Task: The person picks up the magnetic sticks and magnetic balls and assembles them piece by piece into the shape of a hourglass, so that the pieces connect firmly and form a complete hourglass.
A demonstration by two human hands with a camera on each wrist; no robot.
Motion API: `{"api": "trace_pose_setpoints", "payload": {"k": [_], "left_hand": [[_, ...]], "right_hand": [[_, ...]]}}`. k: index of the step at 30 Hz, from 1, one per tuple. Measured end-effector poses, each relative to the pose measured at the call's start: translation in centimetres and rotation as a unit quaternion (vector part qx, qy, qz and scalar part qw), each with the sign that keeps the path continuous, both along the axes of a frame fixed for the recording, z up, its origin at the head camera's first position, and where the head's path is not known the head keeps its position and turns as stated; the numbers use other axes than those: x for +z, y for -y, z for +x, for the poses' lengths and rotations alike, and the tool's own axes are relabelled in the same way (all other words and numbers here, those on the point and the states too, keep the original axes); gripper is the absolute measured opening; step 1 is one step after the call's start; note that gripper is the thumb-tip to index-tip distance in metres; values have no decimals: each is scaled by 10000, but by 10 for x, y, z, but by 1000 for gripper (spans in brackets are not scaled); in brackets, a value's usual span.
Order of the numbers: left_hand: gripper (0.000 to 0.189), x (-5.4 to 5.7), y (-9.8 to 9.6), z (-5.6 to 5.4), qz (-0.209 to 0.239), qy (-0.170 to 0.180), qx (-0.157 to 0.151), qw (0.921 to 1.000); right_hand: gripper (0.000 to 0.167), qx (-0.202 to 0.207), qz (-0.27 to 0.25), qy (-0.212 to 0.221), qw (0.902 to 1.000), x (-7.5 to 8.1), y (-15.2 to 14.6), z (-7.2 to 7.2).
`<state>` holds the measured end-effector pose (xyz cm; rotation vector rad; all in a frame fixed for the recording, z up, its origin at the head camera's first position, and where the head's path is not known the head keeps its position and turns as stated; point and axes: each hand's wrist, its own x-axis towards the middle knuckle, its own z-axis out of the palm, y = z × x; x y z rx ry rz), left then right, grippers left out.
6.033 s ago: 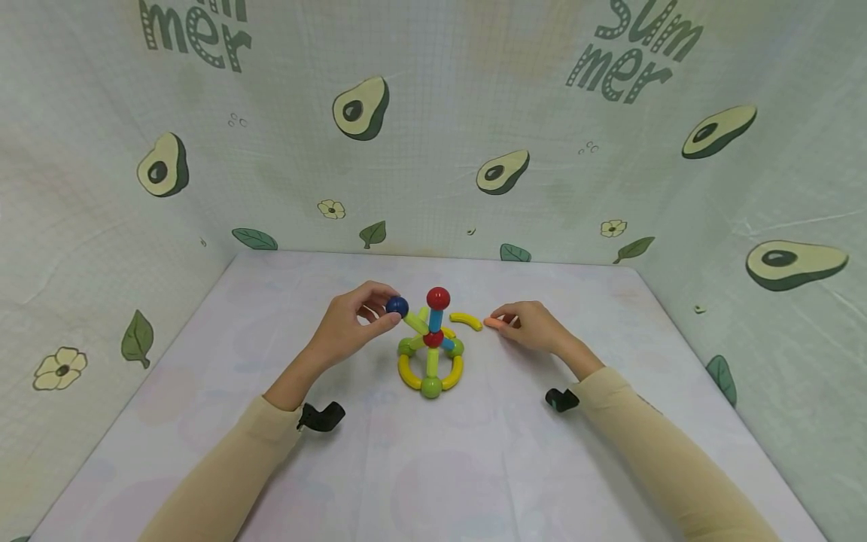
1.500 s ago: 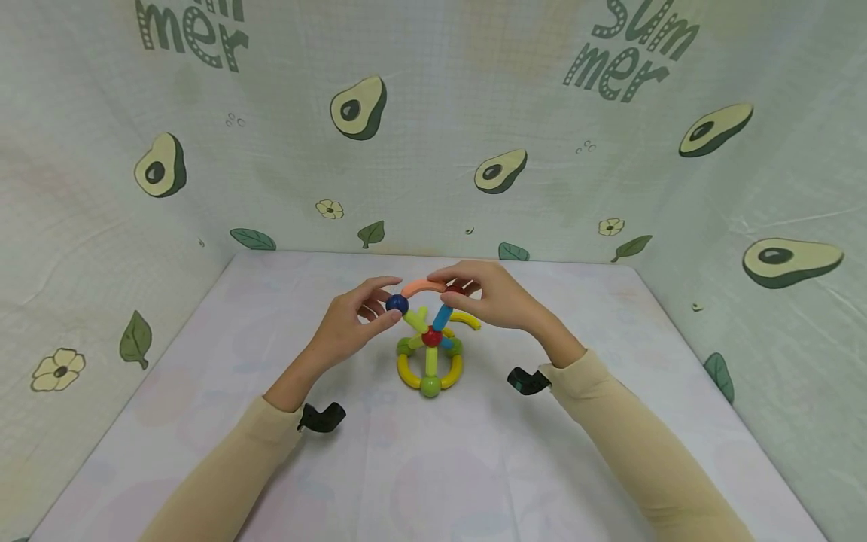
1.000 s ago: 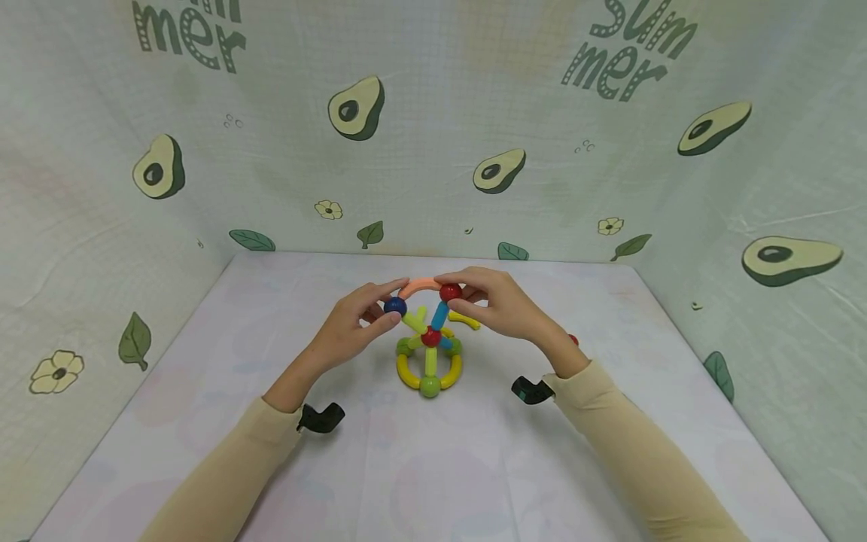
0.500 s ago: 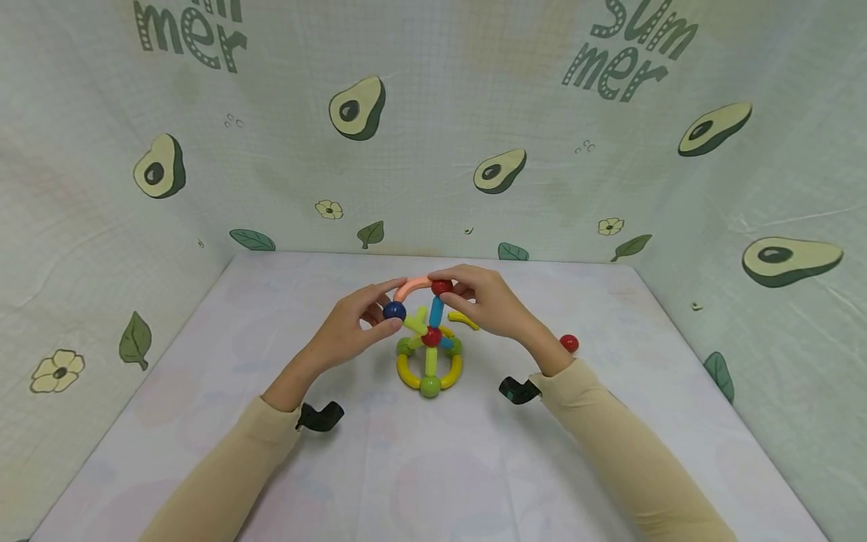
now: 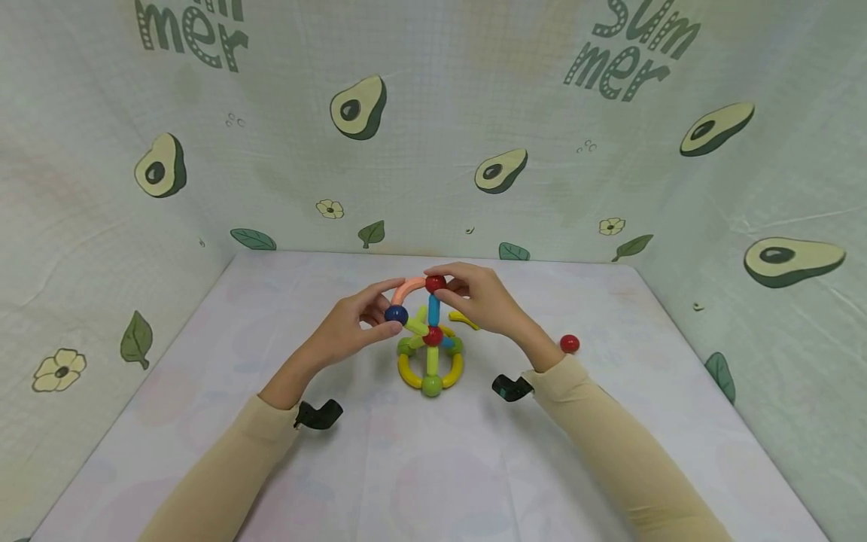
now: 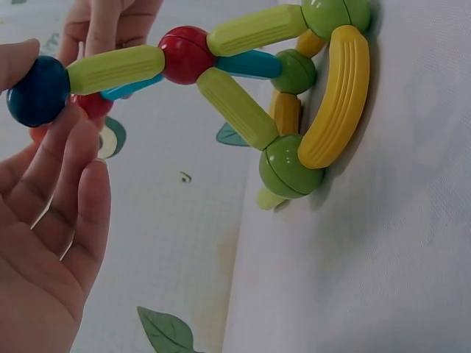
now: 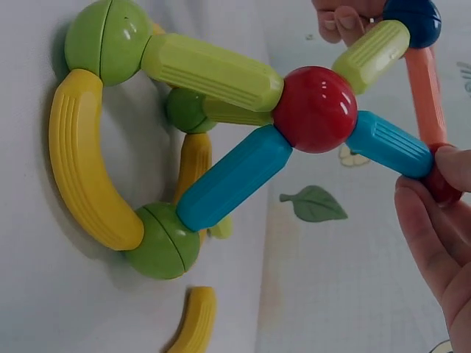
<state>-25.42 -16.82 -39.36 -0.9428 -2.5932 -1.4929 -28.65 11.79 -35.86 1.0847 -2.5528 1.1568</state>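
A magnetic stick-and-ball structure stands mid-table. Its ring of yellow curved sticks point(image 7: 70, 158) and green balls point(image 7: 160, 240) carries a red centre ball point(image 7: 315, 109) on straight sticks. My left hand point(image 5: 348, 331) pinches the dark blue ball point(image 6: 38, 92) at the tip of a light green stick point(image 6: 116, 69). My right hand point(image 5: 484, 297) pinches the upper red ball point(image 5: 436, 284) atop a blue stick point(image 5: 434, 309). An orange curved stick point(image 5: 408, 289) arches between the blue ball and this red ball, meeting both.
A loose red ball point(image 5: 570, 343) lies on the table beside my right forearm. One yellow curved stick point(image 5: 463, 320) lies just behind the structure. A printed cloth wall point(image 5: 420, 203) rises at the table's back edge.
My right hand has brought the orange curved stick from the table up to the structure, then gripped the upper red ball and swung it left to upright. A loose red ball has appeared at right.
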Motion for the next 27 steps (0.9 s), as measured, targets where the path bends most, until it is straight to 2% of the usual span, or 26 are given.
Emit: {"api": "trace_pose_setpoints", "payload": {"k": [12, 20, 27], "left_hand": [[81, -1, -1, -1, 87, 356, -59, 9993], [72, 3, 1, 0, 128, 676, -171, 9975], [74, 1, -1, -1, 253, 779, -111, 9966]], "right_hand": [[38, -52, 53, 104, 9999, -2, 7, -3], [39, -170, -43, 194, 9997, -3, 8, -1], [39, -235, -211, 273, 9991, -6, 12, -1]]}}
